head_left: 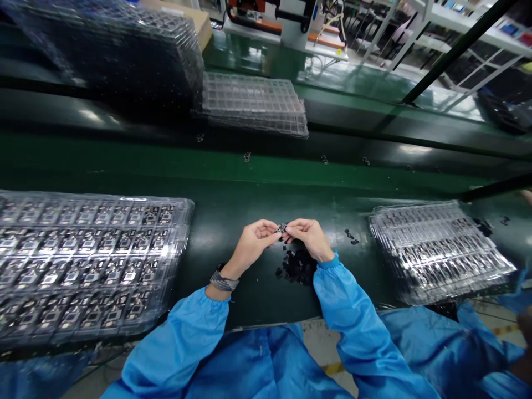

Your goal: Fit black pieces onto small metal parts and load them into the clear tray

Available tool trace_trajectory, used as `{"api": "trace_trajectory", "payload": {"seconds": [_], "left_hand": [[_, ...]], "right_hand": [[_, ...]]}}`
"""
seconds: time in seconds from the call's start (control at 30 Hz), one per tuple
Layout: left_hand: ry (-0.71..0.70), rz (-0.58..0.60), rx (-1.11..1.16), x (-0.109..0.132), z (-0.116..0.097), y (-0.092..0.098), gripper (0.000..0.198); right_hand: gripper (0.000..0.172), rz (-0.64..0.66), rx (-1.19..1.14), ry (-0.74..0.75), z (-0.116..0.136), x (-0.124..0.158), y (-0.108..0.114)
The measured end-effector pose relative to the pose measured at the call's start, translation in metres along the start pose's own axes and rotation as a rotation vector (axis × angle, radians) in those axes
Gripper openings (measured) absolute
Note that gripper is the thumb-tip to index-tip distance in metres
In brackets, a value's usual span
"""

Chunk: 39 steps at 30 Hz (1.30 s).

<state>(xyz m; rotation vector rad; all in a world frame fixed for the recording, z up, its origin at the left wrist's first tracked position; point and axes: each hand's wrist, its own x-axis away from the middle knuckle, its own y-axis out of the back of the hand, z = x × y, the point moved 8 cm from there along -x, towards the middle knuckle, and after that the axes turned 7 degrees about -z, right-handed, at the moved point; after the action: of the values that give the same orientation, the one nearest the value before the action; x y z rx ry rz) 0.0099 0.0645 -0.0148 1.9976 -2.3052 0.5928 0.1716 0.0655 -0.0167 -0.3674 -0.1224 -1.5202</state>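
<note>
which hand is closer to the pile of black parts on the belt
Right. The right hand hovers just beyond the pile of black parts; the left hand is off to its left. Both pinch one small part.

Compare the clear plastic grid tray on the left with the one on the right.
The left tray lies square on the green belt; the right tray sits skewed. Dark square parts show clearly in the left tray; glare blurs the right tray's pockets. Both are clear stacks; between them left hand and right hand pinch a small dark part.
</note>
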Motion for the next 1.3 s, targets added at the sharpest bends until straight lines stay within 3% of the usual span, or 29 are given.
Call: {"api": "trace_trajectory", "payload": {"seconds": [0.2,0.6,0.8,0.97,1.1,1.2,1.3], "left_hand": [[0.020,-0.005,-0.003,0.001,0.000,-0.001,0.037],[-0.088,-0.025,-0.084,0.002,-0.002,-0.003,0.032],[-0.052,-0.004,-0.058,0.003,-0.003,-0.004,0.034],[-0.022,-0.004,-0.016,0.002,-0.001,-0.003,0.038],[-0.030,0.006,-0.019,0.001,0.001,-0.004,0.039],[-0.107,-0.005,-0.122,0.004,-0.004,-0.005,0.035],[-0.335,-0.086,-0.375,0.014,-0.022,-0.006,0.030]], "right_hand": [[0.030,-0.013,0.031,0.060,0.006,0.002,-0.002],[0.033,-0.030,0.096,0.105,0.007,0.005,-0.008],[0.035,-0.016,0.061,0.085,0.007,0.007,-0.013],[0.046,-0.001,-0.009,0.080,0.007,0.007,-0.015],[0.036,-0.008,0.054,0.101,0.008,0.008,-0.015],[0.035,-0.029,0.080,0.116,0.008,0.009,-0.012],[0.034,-0.088,0.085,0.137,0.007,0.009,-0.007]]}}
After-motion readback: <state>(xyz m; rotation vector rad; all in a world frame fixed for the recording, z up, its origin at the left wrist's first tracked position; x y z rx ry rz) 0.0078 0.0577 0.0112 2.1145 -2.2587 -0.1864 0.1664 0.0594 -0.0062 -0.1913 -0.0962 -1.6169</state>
